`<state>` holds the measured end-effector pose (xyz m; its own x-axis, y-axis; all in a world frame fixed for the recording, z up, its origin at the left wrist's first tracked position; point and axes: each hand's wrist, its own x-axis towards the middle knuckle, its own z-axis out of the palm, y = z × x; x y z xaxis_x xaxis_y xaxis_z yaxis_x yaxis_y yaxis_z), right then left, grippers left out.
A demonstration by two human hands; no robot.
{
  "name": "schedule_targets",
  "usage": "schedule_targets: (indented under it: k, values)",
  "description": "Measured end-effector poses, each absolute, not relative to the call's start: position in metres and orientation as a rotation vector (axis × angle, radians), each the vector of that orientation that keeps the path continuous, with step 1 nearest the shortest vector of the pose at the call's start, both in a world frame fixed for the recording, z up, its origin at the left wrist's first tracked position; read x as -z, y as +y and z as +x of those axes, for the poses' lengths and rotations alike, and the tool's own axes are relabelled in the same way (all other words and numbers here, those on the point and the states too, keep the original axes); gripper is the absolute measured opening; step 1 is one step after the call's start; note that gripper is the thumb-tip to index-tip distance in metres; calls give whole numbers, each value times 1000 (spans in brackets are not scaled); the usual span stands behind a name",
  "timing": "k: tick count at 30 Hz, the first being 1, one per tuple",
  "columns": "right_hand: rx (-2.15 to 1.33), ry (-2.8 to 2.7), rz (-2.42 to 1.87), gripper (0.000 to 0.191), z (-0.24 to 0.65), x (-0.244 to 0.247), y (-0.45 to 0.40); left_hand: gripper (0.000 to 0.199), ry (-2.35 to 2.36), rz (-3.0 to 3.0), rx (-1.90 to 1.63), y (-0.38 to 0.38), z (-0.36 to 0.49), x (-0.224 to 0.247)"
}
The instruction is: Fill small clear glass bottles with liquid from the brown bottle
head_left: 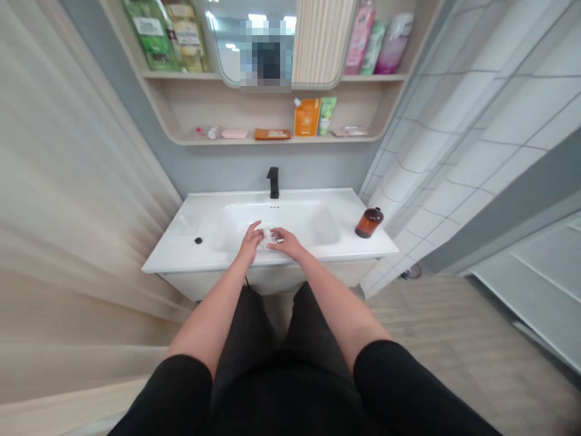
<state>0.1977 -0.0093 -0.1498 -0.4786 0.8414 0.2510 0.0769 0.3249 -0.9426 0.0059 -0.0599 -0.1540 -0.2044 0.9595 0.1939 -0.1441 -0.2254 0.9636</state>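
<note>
**A:** We're watching the left hand [250, 242] and the right hand [288, 243] pinching a crinkled clear wrapper [270, 238] from either side, fingers closed in on it.

**B:** We're seeing it held just inside the near edge of the white basin [281, 218], with the hands almost touching.

**A:** We're also picking up a black faucet [273, 183] at the far edge of the white worktop [167, 261], and an amber bottle [369, 222] standing at the right.

**B:** Above, we're spotting toiletries lining a wooden shelf [236, 142], while white tiles [476, 139] are running along the right wall.
</note>
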Motion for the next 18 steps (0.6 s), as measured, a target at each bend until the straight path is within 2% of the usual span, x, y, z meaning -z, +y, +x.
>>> schedule_targets:
  k: [6, 12, 18]
  values:
    - [-1201, -1822, -829, 71, 198, 152, -8, 82, 1080, 1215, -1563, -59, 5, 156]
    - [-1245, -1798, -822, 74, 199, 151, -8, 70, 1053, 1100, -1585, -59, 4, 154]
    - [-1235, -1803, -797, 73, 197, 153, -8, 84, 1058, 1234, -1556, -63, 6, 149]
